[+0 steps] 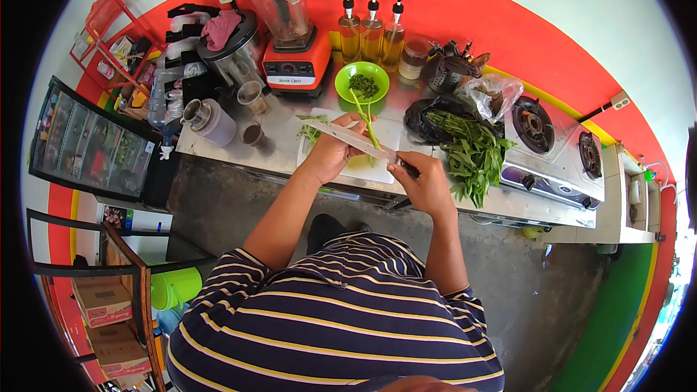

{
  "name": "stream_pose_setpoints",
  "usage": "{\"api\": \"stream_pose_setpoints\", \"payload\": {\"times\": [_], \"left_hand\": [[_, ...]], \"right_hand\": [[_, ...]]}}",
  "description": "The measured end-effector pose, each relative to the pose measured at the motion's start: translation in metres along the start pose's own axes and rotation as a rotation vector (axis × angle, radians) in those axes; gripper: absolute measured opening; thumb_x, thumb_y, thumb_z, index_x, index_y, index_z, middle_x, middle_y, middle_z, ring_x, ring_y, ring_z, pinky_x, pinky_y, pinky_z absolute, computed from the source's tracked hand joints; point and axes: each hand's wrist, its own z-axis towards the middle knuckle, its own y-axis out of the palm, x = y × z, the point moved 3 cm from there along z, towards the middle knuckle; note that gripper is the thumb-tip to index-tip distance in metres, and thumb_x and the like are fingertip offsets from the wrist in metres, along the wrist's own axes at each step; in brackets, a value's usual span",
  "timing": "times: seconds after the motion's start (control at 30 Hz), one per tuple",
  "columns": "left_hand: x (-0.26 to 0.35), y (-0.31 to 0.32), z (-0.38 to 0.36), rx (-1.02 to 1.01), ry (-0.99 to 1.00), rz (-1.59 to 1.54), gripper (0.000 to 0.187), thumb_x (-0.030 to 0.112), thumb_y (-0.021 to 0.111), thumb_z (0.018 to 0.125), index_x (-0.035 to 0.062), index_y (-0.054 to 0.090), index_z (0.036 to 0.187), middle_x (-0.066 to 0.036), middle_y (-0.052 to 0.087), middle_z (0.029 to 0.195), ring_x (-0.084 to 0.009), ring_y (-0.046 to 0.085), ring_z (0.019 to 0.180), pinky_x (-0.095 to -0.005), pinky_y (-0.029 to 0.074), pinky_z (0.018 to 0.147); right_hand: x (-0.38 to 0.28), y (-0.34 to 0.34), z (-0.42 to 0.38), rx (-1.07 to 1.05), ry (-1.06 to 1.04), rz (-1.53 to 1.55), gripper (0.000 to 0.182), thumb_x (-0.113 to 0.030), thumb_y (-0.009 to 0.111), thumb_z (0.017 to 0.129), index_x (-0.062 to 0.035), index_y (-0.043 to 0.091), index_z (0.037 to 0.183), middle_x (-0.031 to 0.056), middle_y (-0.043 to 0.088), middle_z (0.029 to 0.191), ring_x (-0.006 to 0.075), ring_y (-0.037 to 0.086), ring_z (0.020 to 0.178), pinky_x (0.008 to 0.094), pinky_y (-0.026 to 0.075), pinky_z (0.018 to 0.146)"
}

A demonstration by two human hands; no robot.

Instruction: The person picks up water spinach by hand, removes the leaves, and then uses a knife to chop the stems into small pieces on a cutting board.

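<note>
Gripping a green stem (369, 129) in our left hand (335, 151), we hold the knife (337, 133) in our right hand (424, 184), its blade across the stem above the white board (391, 133). Just beyond, the green bowl (384, 83) holds chopped greens (364, 86). Behind it, three bottles (371, 38) contain yellow liquid; leftward, a cup (254, 136) holds something dark.

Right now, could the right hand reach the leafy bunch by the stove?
Probably yes: the right hand is near the leafy bunch with nothing visible between, though it grips the knife.
</note>
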Motion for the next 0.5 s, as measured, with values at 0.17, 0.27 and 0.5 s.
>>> {"api": "stream_pose_setpoints", "payload": {"times": [0.17,0.27,0.5], "left_hand": [[0.004,-0.012,-0.002,0.01,0.031,0.209,0.022,0.026,0.061,0.102,0.0069,0.064,0.113,-0.004,0.072,0.093,-0.0116,0.07,0.085,-0.0259,0.057,0.075],[0.0,-0.017,-0.005,0.05,0.047,0.199,0.023,0.026,0.062,0.102,0.0053,0.064,0.111,-0.003,0.072,0.092,-0.0117,0.07,0.083,-0.0263,0.057,0.075],[0.002,-0.02,-0.021,0.161,0.072,0.171,0.02,0.022,0.063,0.1,0.0035,0.067,0.105,-0.004,0.07,0.09,-0.0114,0.069,0.08,-0.0253,0.057,0.074]], "right_hand": [[0.004,0.009,-0.005,0.02,0.018,0.033,0.032,-0.02,0.077,0.088,0.0068,0.07,0.104,0.0201,0.069,0.083,0.0294,0.067,0.066,0.036,0.052,0.064],[0.001,0.016,-0.006,0.019,0.028,0.017,0.033,-0.021,0.077,0.088,0.0071,0.07,0.104,0.0202,0.07,0.084,0.0297,0.068,0.068,0.0362,0.052,0.065],[-0.004,0.03,-0.007,0.012,0.007,0.01,0.032,-0.022,0.077,0.088,0.0059,0.07,0.103,0.0205,0.07,0.084,0.0308,0.07,0.07,0.0366,0.054,0.066]]}}
